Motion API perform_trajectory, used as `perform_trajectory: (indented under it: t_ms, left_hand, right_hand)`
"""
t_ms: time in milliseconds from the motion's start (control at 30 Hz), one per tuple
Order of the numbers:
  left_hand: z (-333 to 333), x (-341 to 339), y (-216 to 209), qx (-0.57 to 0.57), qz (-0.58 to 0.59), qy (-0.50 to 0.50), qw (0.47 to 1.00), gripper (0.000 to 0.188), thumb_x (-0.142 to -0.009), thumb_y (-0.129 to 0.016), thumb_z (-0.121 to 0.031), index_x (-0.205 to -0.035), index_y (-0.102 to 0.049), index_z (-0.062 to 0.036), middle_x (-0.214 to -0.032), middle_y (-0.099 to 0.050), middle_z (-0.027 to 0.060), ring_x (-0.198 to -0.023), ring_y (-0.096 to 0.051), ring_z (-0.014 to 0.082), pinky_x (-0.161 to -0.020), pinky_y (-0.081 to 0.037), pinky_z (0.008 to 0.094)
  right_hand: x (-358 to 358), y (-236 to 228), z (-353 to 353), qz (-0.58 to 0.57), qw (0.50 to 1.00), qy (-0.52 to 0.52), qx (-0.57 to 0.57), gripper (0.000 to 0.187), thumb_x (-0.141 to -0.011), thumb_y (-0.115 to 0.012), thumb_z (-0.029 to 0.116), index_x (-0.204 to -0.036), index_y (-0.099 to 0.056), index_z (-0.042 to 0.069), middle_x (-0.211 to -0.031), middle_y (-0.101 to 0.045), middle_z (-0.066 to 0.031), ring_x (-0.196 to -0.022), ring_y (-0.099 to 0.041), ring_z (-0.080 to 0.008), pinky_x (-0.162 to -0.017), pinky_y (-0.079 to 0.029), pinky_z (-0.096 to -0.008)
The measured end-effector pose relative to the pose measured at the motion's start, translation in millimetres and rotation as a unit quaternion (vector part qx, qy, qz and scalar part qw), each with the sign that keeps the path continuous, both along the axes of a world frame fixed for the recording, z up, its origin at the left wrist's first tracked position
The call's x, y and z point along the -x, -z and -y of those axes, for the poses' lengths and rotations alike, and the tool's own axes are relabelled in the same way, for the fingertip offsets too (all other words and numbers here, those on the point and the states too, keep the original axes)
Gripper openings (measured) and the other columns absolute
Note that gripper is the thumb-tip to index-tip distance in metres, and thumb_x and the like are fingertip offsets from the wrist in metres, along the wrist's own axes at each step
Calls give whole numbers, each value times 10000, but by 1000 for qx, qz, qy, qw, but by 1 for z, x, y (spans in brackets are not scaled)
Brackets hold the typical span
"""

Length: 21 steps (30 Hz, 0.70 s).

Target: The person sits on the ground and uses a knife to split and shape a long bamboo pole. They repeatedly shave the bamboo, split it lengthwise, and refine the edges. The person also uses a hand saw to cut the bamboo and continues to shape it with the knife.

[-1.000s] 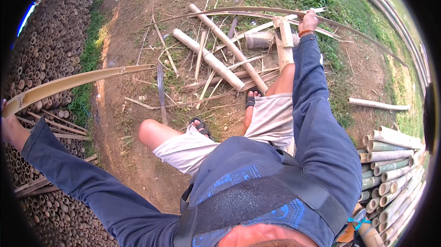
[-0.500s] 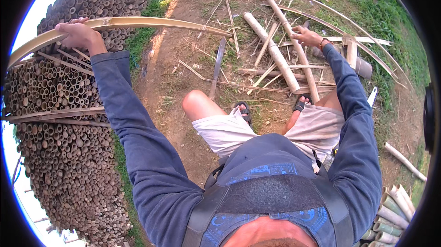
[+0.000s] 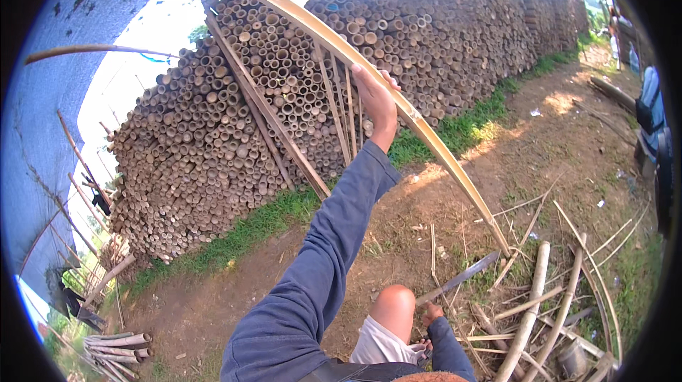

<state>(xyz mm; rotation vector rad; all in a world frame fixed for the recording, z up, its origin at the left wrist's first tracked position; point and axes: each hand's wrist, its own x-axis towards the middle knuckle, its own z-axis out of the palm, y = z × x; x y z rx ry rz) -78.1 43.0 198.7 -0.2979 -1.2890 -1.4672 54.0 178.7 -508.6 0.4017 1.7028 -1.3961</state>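
My left hand (image 3: pixel 378 101) is raised, its fingers wrapped round a long, curved split bamboo strip (image 3: pixel 446 155). The strip's upper end runs out of the picture at the top, and its lower end slopes down to the right, close to the tip of a machete (image 3: pixel 469 272). Low beside my bare knee, my right hand (image 3: pixel 430 314) is closed at the handle end of that machete; the grip is small and partly hidden. The blade points up and to the right, just over the ground.
A high stack of cut bamboo (image 3: pixel 455 45) stands beyond a grass strip, with split lengths (image 3: pixel 266 112) leaning on it. Bamboo poles (image 3: pixel 526 311) and loose slivers lie at the lower right. A blue tarp (image 3: pixel 85 62) hangs at the left, above a small bamboo bundle (image 3: pixel 117 346).
The view has swung left toward the stack. My right hand has left the bamboo poles and come to the machete handle. My left hand still holds the strip, which now slopes more steeply.
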Motion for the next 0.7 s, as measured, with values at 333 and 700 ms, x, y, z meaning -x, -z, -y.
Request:
perform_trajectory:
  t_ms: [333, 700]
  left_hand:
    - [25, 12, 9, -38, 6, -50, 998, 540, -1066, -312, -616, -1017, -417, -89, -770, -502, 25, -581, -521, 110, -544, -485, 267]
    - [9, 28, 2, -29, 16, -104, 994, 537, -1071, -340, -594, -1071, -423, -64, -757, -445, 23, -576, -474, 113, -549, -461, 285]
  right_hand:
    - [55, 32, 55, 127, 970, 177, 108, 427, -972, -666, 309, -1302, -562, 58, -1053, -669, -186, -805, -668, -327, -692, -542, -530]
    - [88, 50, 6, 86, 959, 207, 175, 443, -976, -652, 314, -1332, -534, 80, -1005, -672, -153, -689, -647, -274, -599, -540, -476]
